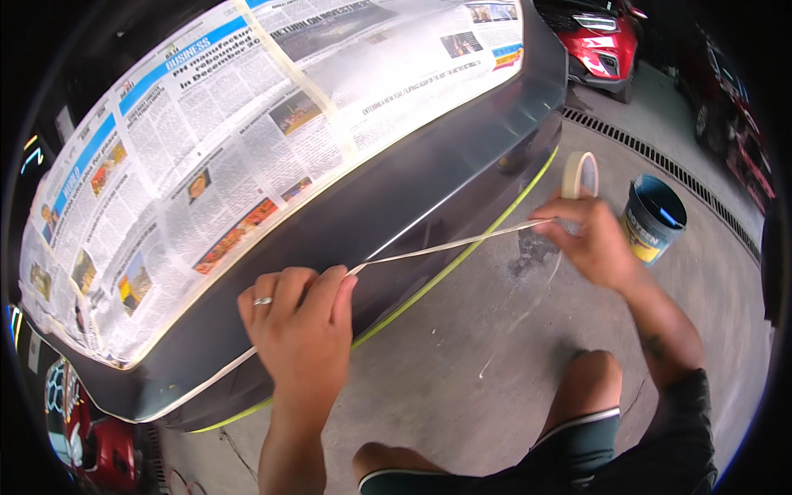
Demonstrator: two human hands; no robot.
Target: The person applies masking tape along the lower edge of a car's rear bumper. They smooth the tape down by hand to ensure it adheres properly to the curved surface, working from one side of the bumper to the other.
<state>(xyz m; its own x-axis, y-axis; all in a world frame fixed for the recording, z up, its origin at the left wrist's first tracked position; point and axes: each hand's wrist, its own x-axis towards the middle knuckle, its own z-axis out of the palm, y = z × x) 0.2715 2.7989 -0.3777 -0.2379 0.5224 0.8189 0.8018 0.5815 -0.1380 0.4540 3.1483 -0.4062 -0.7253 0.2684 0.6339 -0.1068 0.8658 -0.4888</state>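
A thin strip of masking tape [450,245] stretches taut between my two hands, along a dark grey car body panel [396,198]. My left hand [301,326], a ring on one finger, has its fingers closed together on the strip at the panel's lower edge. From there the laid tape runs left along that edge. Off to the right, my right hand [587,235] pinches the other end of the strip, clear of the panel. The roll of masking tape [570,175] stands up at that hand's fingers; how they hold it is partly hidden.
Newspaper [247,124] taped down covers the panel's upper part. Yellow-green tape [429,285] follows a lower line. A dark bucket [656,216] stands on the concrete floor [470,371] at right, near a drain grate [660,161]. A red car [598,49] is parked behind.
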